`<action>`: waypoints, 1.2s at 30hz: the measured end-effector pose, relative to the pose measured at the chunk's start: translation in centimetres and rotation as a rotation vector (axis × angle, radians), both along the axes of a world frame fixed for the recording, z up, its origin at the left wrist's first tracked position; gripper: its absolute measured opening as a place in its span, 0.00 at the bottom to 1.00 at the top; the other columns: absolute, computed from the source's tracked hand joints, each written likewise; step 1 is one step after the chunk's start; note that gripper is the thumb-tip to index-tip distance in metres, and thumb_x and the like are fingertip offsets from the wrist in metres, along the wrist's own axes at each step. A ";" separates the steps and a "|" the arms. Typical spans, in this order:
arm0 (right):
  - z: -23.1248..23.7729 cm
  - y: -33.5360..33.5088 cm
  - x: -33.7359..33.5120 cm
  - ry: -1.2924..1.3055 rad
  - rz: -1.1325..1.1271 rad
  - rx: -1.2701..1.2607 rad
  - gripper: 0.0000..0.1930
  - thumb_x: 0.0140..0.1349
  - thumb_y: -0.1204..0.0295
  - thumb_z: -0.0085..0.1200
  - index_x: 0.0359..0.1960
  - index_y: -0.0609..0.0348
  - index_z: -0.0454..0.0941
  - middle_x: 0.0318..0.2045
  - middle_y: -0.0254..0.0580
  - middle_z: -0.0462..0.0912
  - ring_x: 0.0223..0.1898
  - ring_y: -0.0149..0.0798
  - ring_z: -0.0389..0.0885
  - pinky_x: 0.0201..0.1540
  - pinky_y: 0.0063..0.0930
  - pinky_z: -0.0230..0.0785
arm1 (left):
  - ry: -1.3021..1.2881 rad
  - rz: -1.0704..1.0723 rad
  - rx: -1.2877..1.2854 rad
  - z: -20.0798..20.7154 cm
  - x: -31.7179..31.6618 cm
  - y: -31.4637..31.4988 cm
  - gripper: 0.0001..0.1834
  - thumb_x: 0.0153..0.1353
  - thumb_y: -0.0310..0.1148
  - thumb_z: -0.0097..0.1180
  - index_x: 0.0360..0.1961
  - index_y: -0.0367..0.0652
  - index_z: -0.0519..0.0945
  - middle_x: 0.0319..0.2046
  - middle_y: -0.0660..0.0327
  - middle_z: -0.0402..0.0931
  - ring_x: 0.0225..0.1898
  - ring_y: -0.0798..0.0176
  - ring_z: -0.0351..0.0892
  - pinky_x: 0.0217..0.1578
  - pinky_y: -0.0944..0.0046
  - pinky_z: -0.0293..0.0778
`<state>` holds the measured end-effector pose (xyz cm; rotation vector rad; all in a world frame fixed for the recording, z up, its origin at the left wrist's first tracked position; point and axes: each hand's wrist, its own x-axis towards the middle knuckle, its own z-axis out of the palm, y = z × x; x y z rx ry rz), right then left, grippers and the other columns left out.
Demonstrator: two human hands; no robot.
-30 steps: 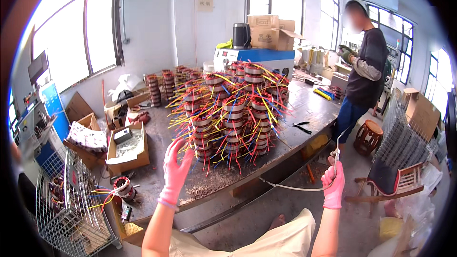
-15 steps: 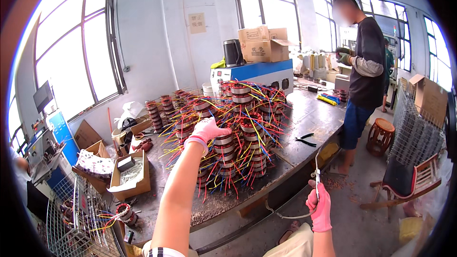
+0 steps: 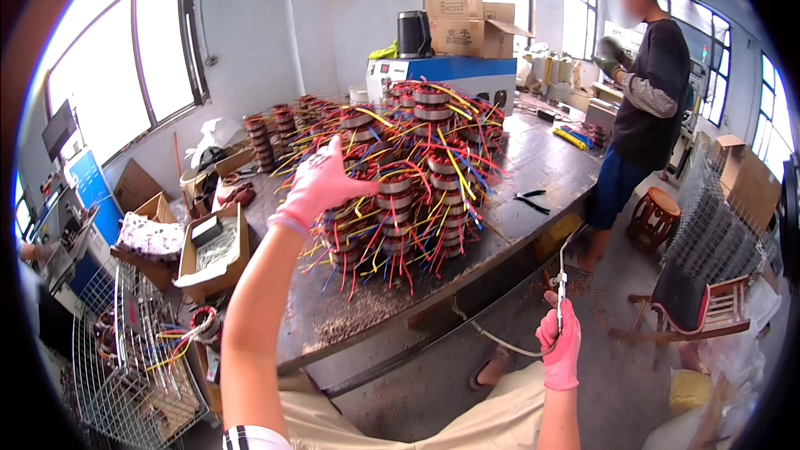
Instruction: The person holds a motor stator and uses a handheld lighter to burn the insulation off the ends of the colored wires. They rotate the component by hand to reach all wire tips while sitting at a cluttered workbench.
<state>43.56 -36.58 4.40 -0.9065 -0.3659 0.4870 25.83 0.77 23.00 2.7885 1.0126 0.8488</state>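
Observation:
Stacks of wound motor stators (image 3: 396, 202) stand close together on the dark workbench (image 3: 358, 304). Their red, yellow and blue lead wires stick out all around. My left hand (image 3: 321, 186), in a pink glove, is at the near left of the stacks with thumb and fingers spread; nothing is in its grasp. My right hand (image 3: 562, 343), also pink-gloved, is off the bench's front edge. Its fingers wrap around a slim, whitish metal hand tool (image 3: 562, 285) that points up, with a pale hose (image 3: 508, 352) attached. The tool's exact kind cannot be made out.
Black-handled pliers (image 3: 532, 200) lie to the right of the stacks. Open cartons (image 3: 218, 271) stand at the bench's left, a wire cage (image 3: 125, 358) below. A blue-white machine (image 3: 467, 75) sits behind. At the right a person (image 3: 650, 92) stands near a wooden stool (image 3: 656, 215).
My left hand has come off a stator on the front stack and drawn back left, fingers spreading. My right hand still holds the tool. The view has tilted downward.

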 end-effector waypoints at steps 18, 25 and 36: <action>-3.8 5.3 -15.8 -0.035 0.701 -0.506 0.23 0.73 0.59 0.41 0.50 0.73 0.70 0.12 0.26 0.60 0.12 0.21 0.52 0.14 0.17 0.46 | -0.016 -0.104 -0.385 -27.4 -22.6 -0.6 0.53 0.37 0.50 0.72 0.63 0.34 0.65 0.60 0.44 0.65 0.62 0.45 0.65 0.62 0.55 0.63; -6.3 7.3 -16.1 -0.044 0.760 -0.586 0.23 0.73 0.58 0.42 0.48 0.72 0.71 0.12 0.26 0.60 0.12 0.21 0.54 0.14 0.17 0.46 | 0.156 -0.075 -0.481 -25.1 -21.5 -0.7 0.57 0.45 0.63 0.64 0.65 0.27 0.60 0.63 0.37 0.59 0.66 0.43 0.59 0.66 0.56 0.57; -7.6 8.5 -16.3 0.017 0.857 -0.539 0.21 0.73 0.58 0.42 0.51 0.66 0.72 0.12 0.25 0.62 0.13 0.20 0.52 0.15 0.18 0.44 | 0.229 0.183 -0.304 -27.5 -18.1 -1.6 0.61 0.47 0.68 0.60 0.67 0.26 0.55 0.63 0.38 0.59 0.66 0.40 0.58 0.64 0.53 0.58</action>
